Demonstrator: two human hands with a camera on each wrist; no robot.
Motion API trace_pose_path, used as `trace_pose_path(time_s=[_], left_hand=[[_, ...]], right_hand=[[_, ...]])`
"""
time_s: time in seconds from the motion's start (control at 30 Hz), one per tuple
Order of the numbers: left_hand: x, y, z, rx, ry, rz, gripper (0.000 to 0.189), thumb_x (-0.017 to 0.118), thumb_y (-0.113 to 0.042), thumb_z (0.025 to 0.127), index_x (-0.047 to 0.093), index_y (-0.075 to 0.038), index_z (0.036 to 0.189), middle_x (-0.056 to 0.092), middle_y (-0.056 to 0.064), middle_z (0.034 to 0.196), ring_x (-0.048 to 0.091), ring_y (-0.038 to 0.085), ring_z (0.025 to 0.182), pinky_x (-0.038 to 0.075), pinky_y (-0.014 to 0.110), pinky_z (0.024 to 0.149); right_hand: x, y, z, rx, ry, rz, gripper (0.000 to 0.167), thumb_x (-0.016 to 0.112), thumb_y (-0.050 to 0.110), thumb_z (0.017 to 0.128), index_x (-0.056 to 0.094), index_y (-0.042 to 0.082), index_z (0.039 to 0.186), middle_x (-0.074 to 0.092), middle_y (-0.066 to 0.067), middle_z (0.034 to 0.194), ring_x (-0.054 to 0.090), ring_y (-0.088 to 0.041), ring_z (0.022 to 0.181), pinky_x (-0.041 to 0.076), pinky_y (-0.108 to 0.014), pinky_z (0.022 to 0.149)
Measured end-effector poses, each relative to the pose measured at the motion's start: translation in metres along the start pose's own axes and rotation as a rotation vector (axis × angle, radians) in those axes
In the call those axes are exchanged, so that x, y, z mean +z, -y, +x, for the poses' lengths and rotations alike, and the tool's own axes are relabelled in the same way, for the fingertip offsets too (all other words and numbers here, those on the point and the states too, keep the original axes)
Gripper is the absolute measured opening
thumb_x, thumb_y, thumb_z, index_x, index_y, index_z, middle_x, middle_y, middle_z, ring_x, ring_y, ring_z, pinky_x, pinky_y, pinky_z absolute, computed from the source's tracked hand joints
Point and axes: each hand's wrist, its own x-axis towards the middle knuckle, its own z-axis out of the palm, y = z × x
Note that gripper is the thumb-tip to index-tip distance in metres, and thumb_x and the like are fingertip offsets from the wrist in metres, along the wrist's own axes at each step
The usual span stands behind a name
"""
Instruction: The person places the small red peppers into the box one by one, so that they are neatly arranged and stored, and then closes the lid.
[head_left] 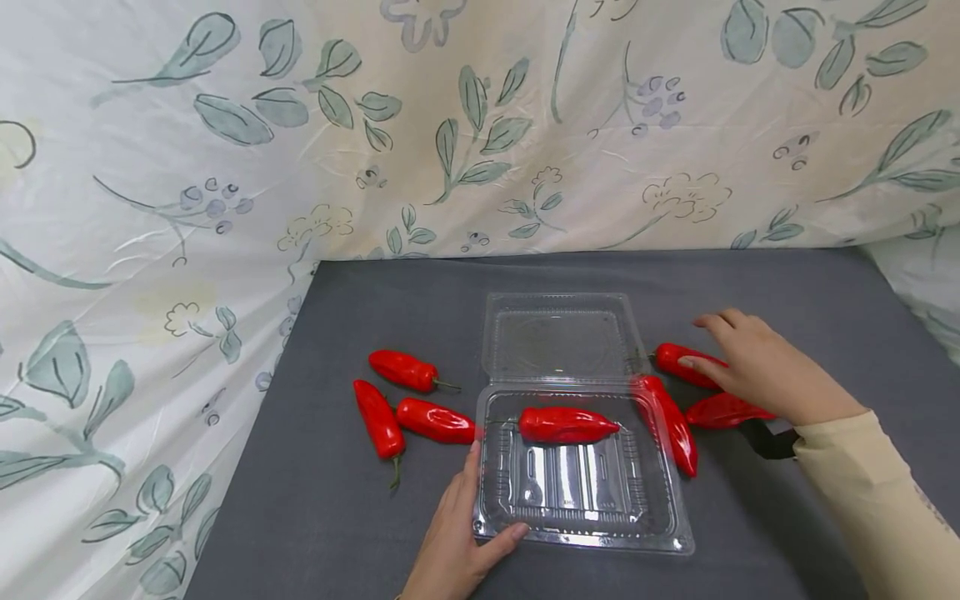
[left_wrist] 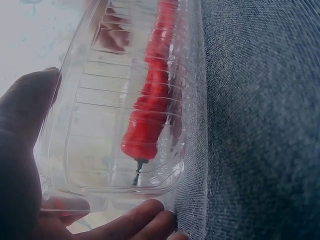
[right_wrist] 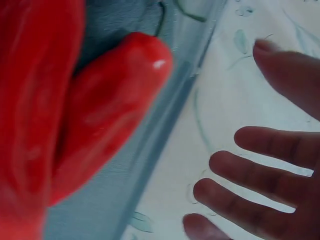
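Observation:
A clear plastic clamshell container lies with its lid folded back. One red pepper lies sideways inside its base; the left wrist view shows this pepper through the ribbed wall. My left hand grips the container's near left corner, thumb on the front rim and fingers along the left side. Over a red pepper right of the lid, my right hand hovers with fingers spread and nothing held. In the right wrist view, the right hand appears apart from a red pepper.
Left of the container lie three red peppers: an upper one, a slanted one and one beside the container. To the right are a pepper against the container wall and another under the right wrist. Floral cloth hangs behind the grey table.

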Motion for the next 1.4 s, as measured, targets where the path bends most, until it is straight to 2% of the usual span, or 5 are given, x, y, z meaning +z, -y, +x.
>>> trace_pose_path(time_s=[0.23, 0.43, 0.63, 0.87, 1.4], left_hand=[[-0.001, 0.0, 0.0, -0.002, 0.018, -0.029, 0.104, 0.069, -0.057, 0.08, 0.0, -0.033, 0.154, 0.045, 0.012, 0.136, 0.044, 0.026, 0.118, 0.043, 0.057, 0.095], [-0.002, -0.001, 0.0, -0.034, 0.034, -0.035, 0.105, 0.069, -0.058, 0.079, -0.001, -0.034, 0.154, 0.043, 0.013, 0.138, 0.043, 0.029, 0.118, 0.041, 0.059, 0.095], [-0.002, -0.001, 0.001, -0.032, 0.032, -0.026, 0.105, 0.069, -0.058, 0.079, 0.0, -0.032, 0.154, 0.044, 0.013, 0.136, 0.044, 0.027, 0.116, 0.042, 0.058, 0.094], [-0.002, -0.001, 0.0, -0.039, 0.044, -0.035, 0.104, 0.069, -0.056, 0.08, 0.0, -0.033, 0.154, 0.044, 0.013, 0.137, 0.043, 0.028, 0.117, 0.042, 0.059, 0.094], [0.0, 0.001, 0.001, -0.035, 0.038, -0.026, 0.104, 0.068, -0.058, 0.08, 0.0, -0.032, 0.154, 0.045, 0.014, 0.136, 0.044, 0.028, 0.118, 0.042, 0.059, 0.094]], right_hand=[[0.015, -0.017, 0.007, 0.092, 0.151, 0.043, 0.082, 0.072, 0.046, 0.08, 0.042, -0.01, 0.133, 0.047, -0.036, 0.125, 0.046, -0.052, 0.11, 0.04, -0.069, 0.086], [0.025, -0.026, 0.01, 0.117, 0.221, 0.074, 0.086, 0.072, 0.049, 0.079, 0.041, -0.011, 0.133, 0.048, -0.037, 0.122, 0.048, -0.051, 0.108, 0.04, -0.07, 0.083], [0.031, -0.029, 0.01, 0.085, 0.224, 0.093, 0.077, 0.077, 0.043, 0.077, 0.048, -0.009, 0.127, 0.052, -0.034, 0.118, 0.052, -0.046, 0.103, 0.045, -0.064, 0.081], [0.033, -0.029, 0.01, 0.012, 0.193, 0.081, 0.061, 0.081, 0.026, 0.075, 0.056, -0.007, 0.12, 0.058, -0.024, 0.11, 0.056, -0.036, 0.095, 0.05, -0.055, 0.08], [0.037, -0.027, 0.007, 0.025, 0.181, 0.075, 0.055, 0.083, 0.018, 0.073, 0.058, -0.005, 0.117, 0.062, -0.02, 0.103, 0.06, -0.032, 0.088, 0.051, -0.055, 0.078]])
